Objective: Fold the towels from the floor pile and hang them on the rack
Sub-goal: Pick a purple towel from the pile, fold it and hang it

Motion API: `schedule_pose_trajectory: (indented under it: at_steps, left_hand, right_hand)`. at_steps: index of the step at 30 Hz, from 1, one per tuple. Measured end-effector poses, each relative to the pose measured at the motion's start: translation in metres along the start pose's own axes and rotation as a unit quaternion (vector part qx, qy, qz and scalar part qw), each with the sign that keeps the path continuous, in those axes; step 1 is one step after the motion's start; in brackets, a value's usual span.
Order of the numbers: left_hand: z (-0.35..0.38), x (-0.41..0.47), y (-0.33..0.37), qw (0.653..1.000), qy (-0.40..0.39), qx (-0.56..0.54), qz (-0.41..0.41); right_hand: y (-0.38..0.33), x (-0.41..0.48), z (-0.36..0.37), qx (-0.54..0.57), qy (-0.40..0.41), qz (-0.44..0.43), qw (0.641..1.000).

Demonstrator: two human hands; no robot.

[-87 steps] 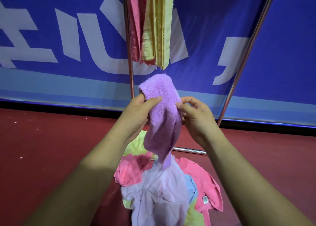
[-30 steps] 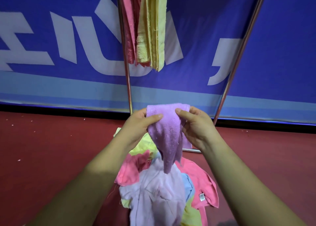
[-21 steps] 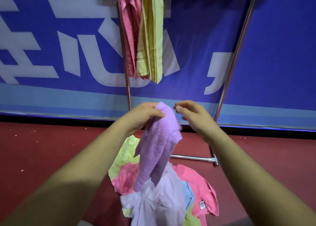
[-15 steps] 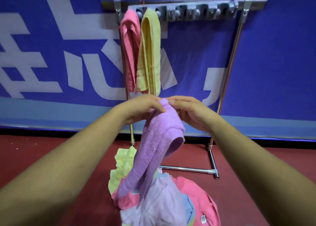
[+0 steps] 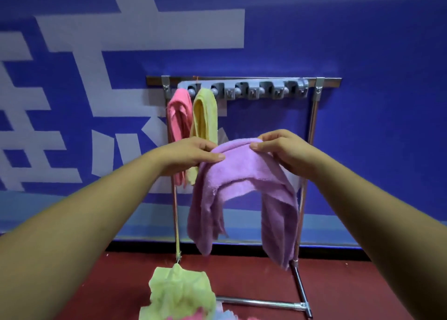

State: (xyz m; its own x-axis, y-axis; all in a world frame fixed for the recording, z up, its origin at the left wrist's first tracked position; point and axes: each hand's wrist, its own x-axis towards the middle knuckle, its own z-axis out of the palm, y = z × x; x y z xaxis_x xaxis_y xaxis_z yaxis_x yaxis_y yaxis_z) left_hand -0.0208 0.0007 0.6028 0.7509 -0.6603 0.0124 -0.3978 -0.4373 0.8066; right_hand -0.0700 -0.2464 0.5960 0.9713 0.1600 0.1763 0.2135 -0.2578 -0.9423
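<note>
A folded purple towel (image 5: 244, 174) hangs between my hands in front of the metal rack (image 5: 312, 131), its two ends drooping down. My left hand (image 5: 193, 154) pinches its top left edge and my right hand (image 5: 283, 148) pinches its top right edge. A pink towel (image 5: 177, 121) and a yellow towel (image 5: 204, 116) hang side by side from the grey hook bar (image 5: 261, 91) at the rack's top left. The floor pile (image 5: 179, 298) shows at the bottom edge, a light green towel uppermost.
The rack stands against a blue banner wall (image 5: 362, 41) with white lettering. Several hooks to the right of the yellow towel carry nothing. The rack's foot bar (image 5: 261, 302) lies on the red floor (image 5: 242, 271) beside the pile.
Both hands have lifted the purple towel from above the pile to rack height and spread it wider. The view has tilted up, so the whole rack top shows.
</note>
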Motion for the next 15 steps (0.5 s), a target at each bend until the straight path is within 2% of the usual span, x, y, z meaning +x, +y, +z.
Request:
schedule_pose_trajectory:
  at_steps: [3, 9, 15]
  left_hand:
    - [-0.012, 0.027, 0.012, 0.996, 0.077, -0.004, 0.035]
    - [-0.048, 0.086, 0.026, 0.961, 0.209, 0.157, 0.088]
    - [-0.088, 0.133, 0.034, 0.925, 0.282, 0.228, 0.114]
  right_hand:
    - [-0.009, 0.021, -0.013, -0.01, 0.039, -0.012, 0.999]
    - [-0.037, 0.07, -0.035, -0.127, 0.126, -0.072, 0.981]
    - [-0.051, 0.133, -0.05, -0.237, 0.2, -0.125, 0.942]
